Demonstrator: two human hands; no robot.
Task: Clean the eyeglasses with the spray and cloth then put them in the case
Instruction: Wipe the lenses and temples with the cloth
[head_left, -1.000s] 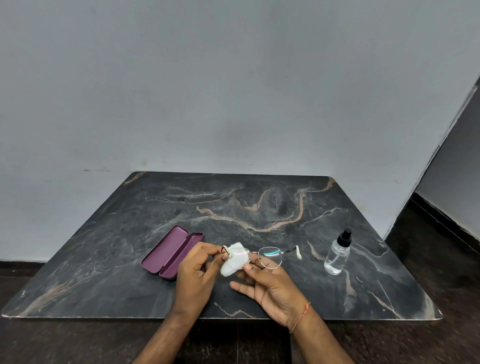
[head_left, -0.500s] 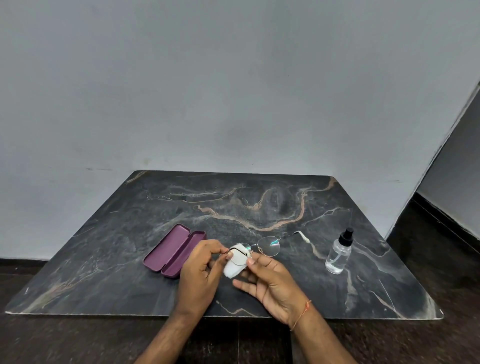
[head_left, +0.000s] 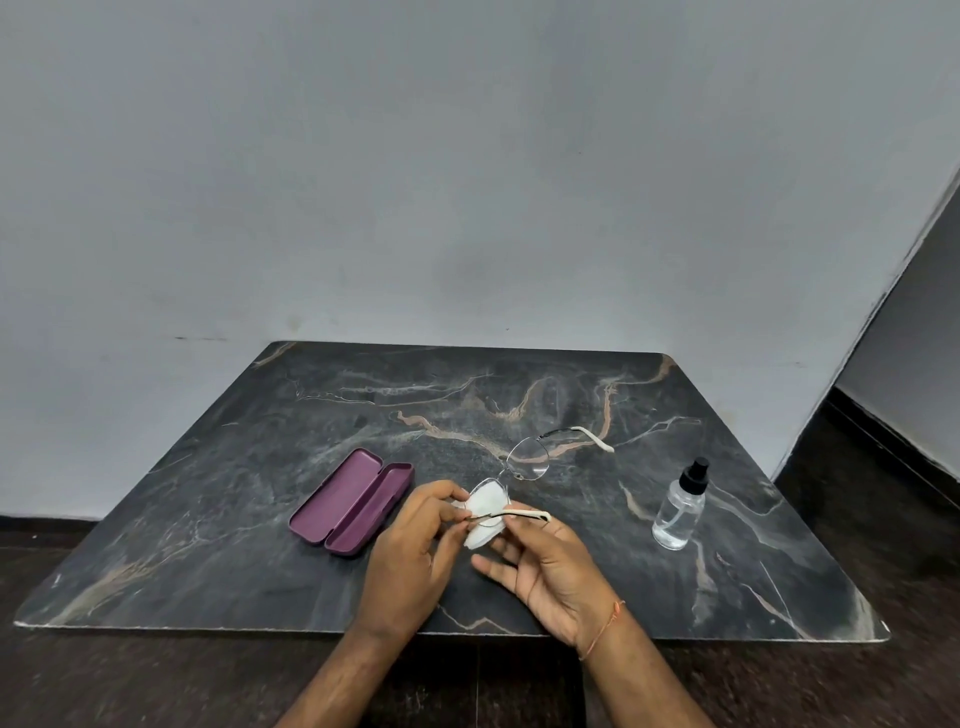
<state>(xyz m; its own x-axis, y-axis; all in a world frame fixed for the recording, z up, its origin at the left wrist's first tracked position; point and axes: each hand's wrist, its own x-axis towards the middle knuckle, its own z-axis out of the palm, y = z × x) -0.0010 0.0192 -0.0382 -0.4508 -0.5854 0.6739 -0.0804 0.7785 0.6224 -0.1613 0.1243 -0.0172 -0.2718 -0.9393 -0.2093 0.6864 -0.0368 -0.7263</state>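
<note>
Thin-rimmed eyeglasses (head_left: 529, 458) with cream temple tips are held above the dark marble table (head_left: 519, 395). My left hand (head_left: 415, 551) pinches the frame at the near lens hinge. A small white cloth (head_left: 485, 512) is wrapped around that near lens, pressed by my right hand (head_left: 545, 566), whose thumb and fingers grip cloth and lens. The far lens and one temple stick out toward the back right. An open purple case (head_left: 353, 501) lies left of my hands. The clear spray bottle (head_left: 680, 506) with a black nozzle stands upright to the right.
The table backs against a pale grey wall (head_left: 467, 182). Dark floor (head_left: 893, 499) shows on the right side and along the front edge. A red thread is tied around my right wrist.
The glasses have turned, so the far lens and temple now point away toward the back right. Both hands stayed on the near lens with the cloth.
</note>
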